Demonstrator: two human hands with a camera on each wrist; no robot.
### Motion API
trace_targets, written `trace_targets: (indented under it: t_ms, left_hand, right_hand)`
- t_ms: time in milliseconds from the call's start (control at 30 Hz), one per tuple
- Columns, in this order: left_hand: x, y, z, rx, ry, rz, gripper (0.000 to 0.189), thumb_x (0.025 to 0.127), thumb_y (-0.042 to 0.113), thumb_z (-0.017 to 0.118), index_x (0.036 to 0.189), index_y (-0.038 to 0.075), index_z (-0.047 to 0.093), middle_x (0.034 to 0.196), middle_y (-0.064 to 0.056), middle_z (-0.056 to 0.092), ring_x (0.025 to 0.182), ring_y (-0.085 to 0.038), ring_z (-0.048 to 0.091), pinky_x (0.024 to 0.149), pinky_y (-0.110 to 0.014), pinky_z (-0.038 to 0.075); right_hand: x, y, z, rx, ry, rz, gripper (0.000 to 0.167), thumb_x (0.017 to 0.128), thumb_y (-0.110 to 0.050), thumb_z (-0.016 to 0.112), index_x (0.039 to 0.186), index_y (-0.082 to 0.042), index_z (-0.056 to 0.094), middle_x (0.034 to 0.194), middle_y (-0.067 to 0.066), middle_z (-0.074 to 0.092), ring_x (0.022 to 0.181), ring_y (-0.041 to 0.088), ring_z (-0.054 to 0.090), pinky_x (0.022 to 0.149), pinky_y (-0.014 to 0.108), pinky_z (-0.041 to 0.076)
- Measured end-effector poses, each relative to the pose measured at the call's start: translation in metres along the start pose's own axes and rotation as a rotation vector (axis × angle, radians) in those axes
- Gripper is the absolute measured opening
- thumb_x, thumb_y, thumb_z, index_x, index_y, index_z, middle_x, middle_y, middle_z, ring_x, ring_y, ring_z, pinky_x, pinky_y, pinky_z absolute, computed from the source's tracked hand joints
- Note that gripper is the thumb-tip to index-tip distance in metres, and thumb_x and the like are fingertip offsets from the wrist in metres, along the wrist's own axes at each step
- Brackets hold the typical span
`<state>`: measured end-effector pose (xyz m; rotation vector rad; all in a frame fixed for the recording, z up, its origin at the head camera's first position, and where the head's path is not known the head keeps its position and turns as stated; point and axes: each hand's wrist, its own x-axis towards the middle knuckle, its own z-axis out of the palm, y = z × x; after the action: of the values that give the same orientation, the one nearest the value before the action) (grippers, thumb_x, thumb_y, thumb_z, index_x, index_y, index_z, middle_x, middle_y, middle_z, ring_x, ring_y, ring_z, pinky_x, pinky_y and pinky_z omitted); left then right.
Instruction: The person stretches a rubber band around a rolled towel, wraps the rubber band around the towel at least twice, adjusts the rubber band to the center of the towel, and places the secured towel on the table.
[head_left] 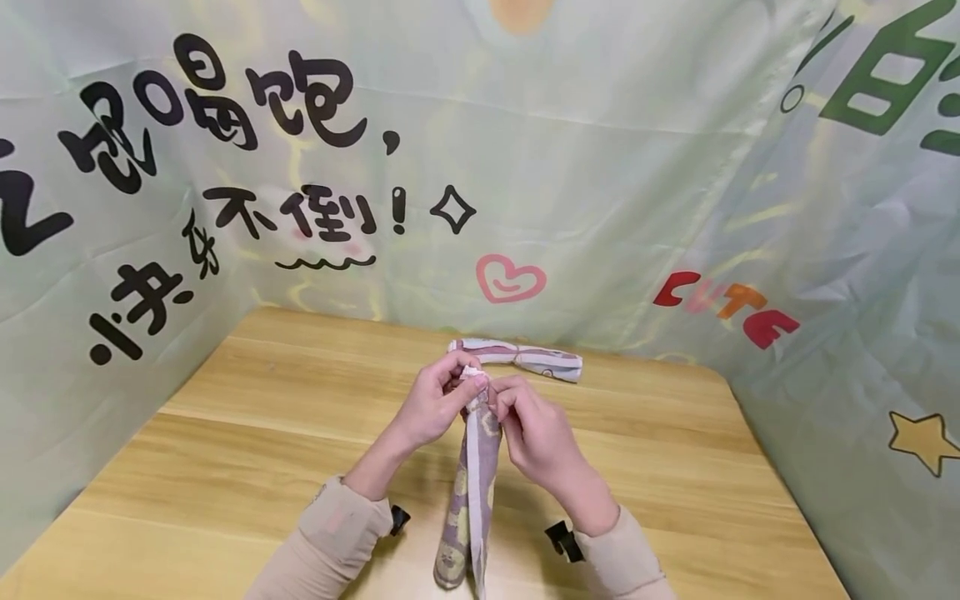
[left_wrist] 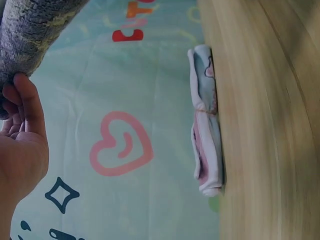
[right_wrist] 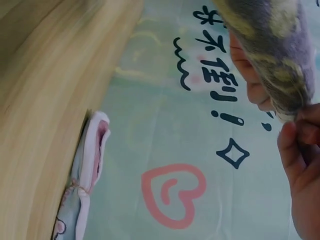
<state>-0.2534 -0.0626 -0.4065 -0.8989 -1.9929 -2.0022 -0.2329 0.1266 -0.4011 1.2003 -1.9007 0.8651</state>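
A rolled towel (head_left: 455, 517), purple-grey with yellow patches and a pale edge strip, slants from my hands toward the front of the table. My left hand (head_left: 435, 400) grips its far end, thumb on top. At the right side of that same end, my right hand (head_left: 542, 432) pinches with thumb and curled fingers. In the right wrist view, the fingertips (right_wrist: 287, 132) of that hand meet at the narrow tip of the towel (right_wrist: 280, 55). The left wrist view shows the left fingers (left_wrist: 31, 100) bent against the roll (left_wrist: 35, 30).
Behind the hands, a second rolled towel (head_left: 551, 364), white, pink and blue, lies on the wooden table (head_left: 300, 375) with a thin band round its middle. A printed cloth (head_left: 600, 192) hangs along the table's back and sides. Black clips (head_left: 564, 542) sit near both cuffs.
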Motion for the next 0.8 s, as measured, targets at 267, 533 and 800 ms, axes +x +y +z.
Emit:
trace_targets:
  t_ms: [267, 533, 800]
  left_hand:
    - [0.0022, 0.0016, -0.0014, 0.013, -0.014, 0.010, 0.004, 0.101, -0.002, 0.062, 0.103, -0.005, 0.060, 0.080, -0.002, 0.060, 0.062, -0.007, 0.055, 0.053, -0.023, 0.050]
    - [0.0018, 0.0031, -0.0035, 0.005, -0.004, 0.040, 0.006, 0.102, 0.001, 0.061, 0.103, -0.005, 0.061, 0.078, -0.003, 0.058, 0.061, -0.007, 0.054, 0.053, -0.023, 0.050]
    - [0.0027, 0.0031, -0.0028, 0.002, 0.046, -0.055, 0.011, 0.102, 0.003, 0.061, 0.107, -0.006, 0.059, 0.079, -0.004, 0.057, 0.061, -0.008, 0.055, 0.052, -0.022, 0.050]
  right_hand:
    - [0.0036, -0.0039, -0.0077, 0.214, -0.032, 0.057, 0.031, 0.085, 0.029, 0.050, 0.088, -0.002, 0.048, 0.096, 0.012, 0.062, 0.084, 0.021, 0.060, 0.069, 0.016, 0.050]
    - [0.0048, -0.0050, -0.0081, 0.237, -0.038, 0.036, 0.029, 0.088, 0.026, 0.046, 0.087, -0.003, 0.045, 0.095, 0.011, 0.059, 0.081, 0.019, 0.056, 0.064, 0.015, 0.045]
    - [0.0004, -0.0012, -0.0009, 0.033, 0.032, 0.063, 0.020, 0.091, 0.014, 0.063, 0.094, -0.003, 0.055, 0.102, 0.012, 0.066, 0.072, 0.015, 0.059, 0.061, 0.016, 0.050]
